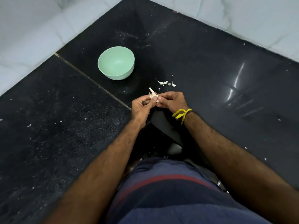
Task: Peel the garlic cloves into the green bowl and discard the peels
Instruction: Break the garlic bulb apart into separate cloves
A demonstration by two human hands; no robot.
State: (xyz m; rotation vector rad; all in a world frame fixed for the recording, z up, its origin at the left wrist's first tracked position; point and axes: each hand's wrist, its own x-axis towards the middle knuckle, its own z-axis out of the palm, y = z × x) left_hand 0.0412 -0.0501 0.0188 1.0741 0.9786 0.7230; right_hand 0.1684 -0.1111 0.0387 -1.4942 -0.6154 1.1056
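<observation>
Garlic clove (153, 95), frame centre, pinched between left hand (142, 105) and right hand (171, 101): strip skin, then drop in green bowl (103, 68).

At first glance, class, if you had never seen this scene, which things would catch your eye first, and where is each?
The pale green bowl stands out most, alone on the black countertop up and left of centre, and looks empty. Just below it, mid-frame, the left hand and right hand together pinch a garlic piece, while loose cloves and peel scraps lie beside them. A yellow thread circles the right wrist.
</observation>
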